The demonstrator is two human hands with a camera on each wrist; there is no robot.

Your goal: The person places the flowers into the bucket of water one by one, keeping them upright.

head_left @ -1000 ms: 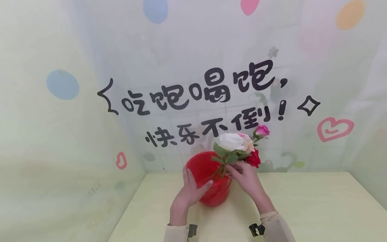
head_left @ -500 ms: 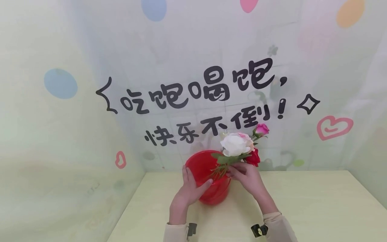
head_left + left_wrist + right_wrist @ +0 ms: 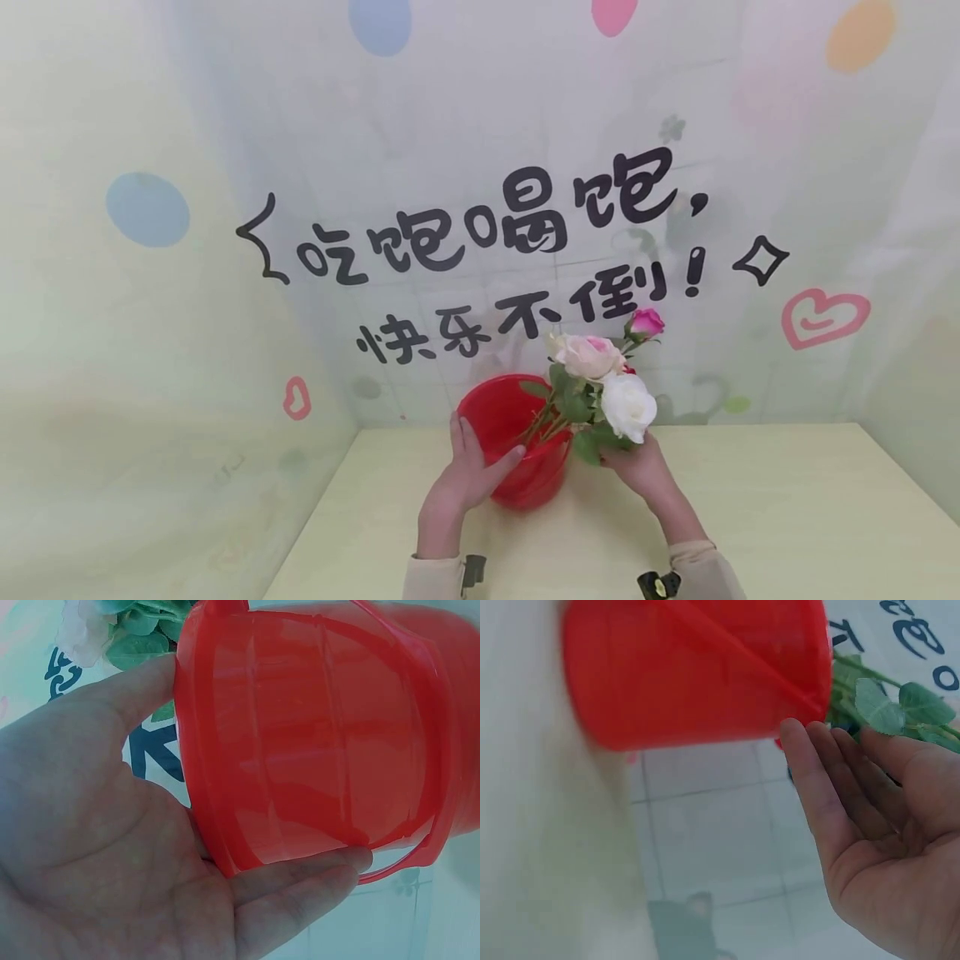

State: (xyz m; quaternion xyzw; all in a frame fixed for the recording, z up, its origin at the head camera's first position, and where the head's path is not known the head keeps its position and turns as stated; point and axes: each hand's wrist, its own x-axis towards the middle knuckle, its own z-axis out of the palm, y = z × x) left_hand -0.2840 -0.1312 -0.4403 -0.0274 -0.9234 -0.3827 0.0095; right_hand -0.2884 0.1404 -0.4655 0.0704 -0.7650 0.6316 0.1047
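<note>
A red plastic bucket [image 3: 532, 483] stands tilted slightly toward me on the table. My left hand [image 3: 465, 487] steadies its rim, thumb at the front edge and straight fingers along the left side. Artificial rose stems [image 3: 546, 421] reach into the bucket, their blooms leaning over the right rim. Those are a white rose [image 3: 630, 408], a pale pink rose [image 3: 588, 357], a magenta rosebud [image 3: 645, 323] and a mostly hidden red rose. Under the white bloom, my right hand [image 3: 645, 475] has its fingertips close to the rim. Its palm [image 3: 907, 832] holds nothing, near green leaves [image 3: 877, 705].
The pale table [image 3: 750, 508] extends to both sides. Behind it hangs a printed backdrop [image 3: 450, 150] with black lettering, close to the bucket. A thin red bail handle [image 3: 397, 868] lies against the bucket. Black wrist mounts [image 3: 475, 571] sit by both sleeves.
My right hand has let go of the stems and moved down to the right. The white rose has swung right and forward, hiding the red one. The left hand keeps its place.
</note>
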